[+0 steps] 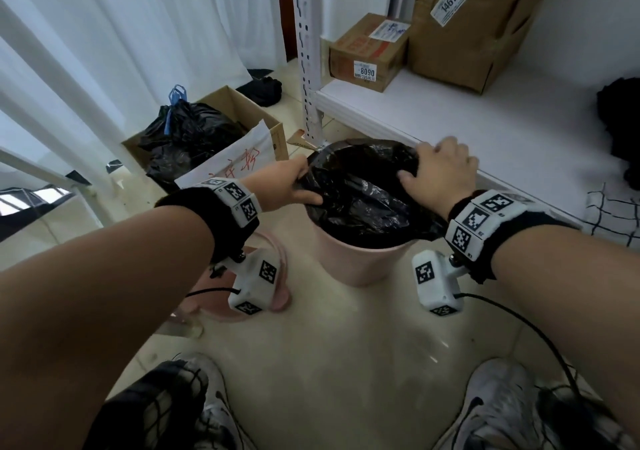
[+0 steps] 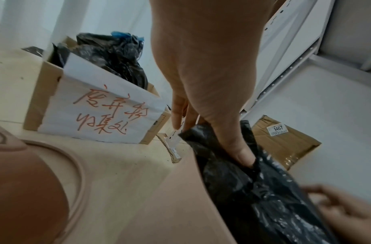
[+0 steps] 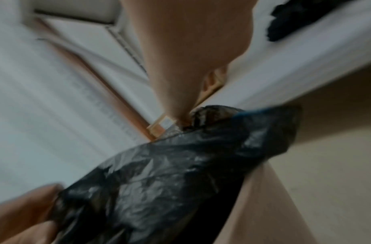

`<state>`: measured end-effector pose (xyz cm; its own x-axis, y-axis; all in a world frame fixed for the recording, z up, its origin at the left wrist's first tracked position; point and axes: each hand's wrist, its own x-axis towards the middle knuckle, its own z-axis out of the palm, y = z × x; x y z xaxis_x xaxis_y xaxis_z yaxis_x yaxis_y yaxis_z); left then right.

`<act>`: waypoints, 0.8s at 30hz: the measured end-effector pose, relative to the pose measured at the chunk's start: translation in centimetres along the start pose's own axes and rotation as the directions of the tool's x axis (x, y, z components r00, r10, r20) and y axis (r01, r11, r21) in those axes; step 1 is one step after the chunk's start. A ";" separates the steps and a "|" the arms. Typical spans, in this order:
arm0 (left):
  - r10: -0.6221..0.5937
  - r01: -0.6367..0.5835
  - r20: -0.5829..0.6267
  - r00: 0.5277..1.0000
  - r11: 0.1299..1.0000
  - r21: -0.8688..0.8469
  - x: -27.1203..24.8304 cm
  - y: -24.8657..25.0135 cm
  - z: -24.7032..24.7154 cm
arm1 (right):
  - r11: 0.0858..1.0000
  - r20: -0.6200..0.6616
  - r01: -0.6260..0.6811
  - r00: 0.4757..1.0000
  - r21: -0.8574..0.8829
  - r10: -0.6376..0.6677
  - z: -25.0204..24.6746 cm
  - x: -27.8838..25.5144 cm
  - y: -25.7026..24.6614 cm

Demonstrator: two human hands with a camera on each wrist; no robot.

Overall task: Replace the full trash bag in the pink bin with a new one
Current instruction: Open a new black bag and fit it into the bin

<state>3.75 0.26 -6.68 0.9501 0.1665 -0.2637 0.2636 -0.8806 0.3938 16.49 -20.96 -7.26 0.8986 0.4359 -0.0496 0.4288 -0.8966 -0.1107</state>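
The pink bin (image 1: 356, 259) stands on the floor against the shelf edge. A black trash bag (image 1: 360, 186) lines it, with its mouth spread over the rim. My left hand (image 1: 304, 186) pinches the bag's left edge at the rim; in the left wrist view the thumb of my left hand (image 2: 212, 115) presses into the black bag (image 2: 253, 189) above the pink bin's wall (image 2: 170, 206). My right hand (image 1: 426, 162) grips the right edge, thumb inside, fingers over the rim. The right wrist view is blurred and shows the bag (image 3: 170, 181) folded over the bin (image 3: 264, 206).
A tied full black bag (image 1: 187, 134) sits in a cardboard box (image 1: 273, 127) with a white sign, on the floor to the left. A pink round part (image 1: 280, 276) lies under my left wrist. The white shelf (image 1: 467, 131) with cartons runs just behind the bin. My shoes stand below.
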 end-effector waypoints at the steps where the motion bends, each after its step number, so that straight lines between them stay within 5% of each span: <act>1: 0.016 -0.016 0.014 1.000 1.000 0.010 -0.5 0.0 -0.1 | 0.992 0.060 0.107 0.992 0.066 -0.111 -0.4 -0.5 -0.6; 4: 0.030 -0.046 0.100 0.995 0.986 0.162 -1.5 0.1 0.2 | 0.883 0.433 0.177 0.819 0.434 -0.376 -0.7 -2.7 -2.7; 5: 0.033 -0.058 0.108 0.994 0.971 0.231 -1.9 0.4 0.2 | 0.860 0.458 0.214 0.772 0.463 -0.439 -0.6 -3.6 -3.3; 9: 0.073 -0.075 0.017 0.997 0.952 0.297 -2.8 1.0 -0.1 | 0.819 0.252 0.469 0.793 0.329 -0.555 0.1 -5.7 -4.1; 13: -0.053 0.006 0.119 0.992 0.930 0.367 -4.0 1.0 0.5 | 0.818 0.243 0.570 0.785 0.076 -0.569 -0.6 -6.9 -3.6; 15: -0.137 0.128 0.027 0.990 0.966 0.227 -4.3 1.2 1.1 | 0.819 0.254 0.573 0.786 0.047 -0.564 -0.8 -7.2 -3.7; 17: -0.285 0.267 -0.095 0.954 0.949 -0.168 -4.4 1.5 1.7 | 0.846 0.272 0.529 0.807 0.059 -0.524 -0.8 -7.5 -4.2; 20: -0.421 0.305 -0.015 0.907 0.681 -0.666 -4.5 2.6 3.2 | 0.870 0.297 0.475 0.819 0.129 -0.491 -0.3 -8.4 -4.6; 21: -0.395 0.269 -0.030 0.918 0.679 -0.683 -4.4 3.0 3.7 | 0.861 0.310 0.487 0.804 0.148 -0.508 -0.1 -8.8 -4.8; 24: -0.260 0.168 -0.154 0.953 0.880 -0.444 -4.1 3.1 4.8 | 0.811 0.341 0.578 0.747 0.090 -0.570 0.5 -9.4 -5.3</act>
<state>-0.16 -5.28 -8.64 0.8629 0.4560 -0.2180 0.4657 -0.5497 0.6935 5.68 -20.25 -6.65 0.3955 0.8636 -0.3127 0.8587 -0.4685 -0.2077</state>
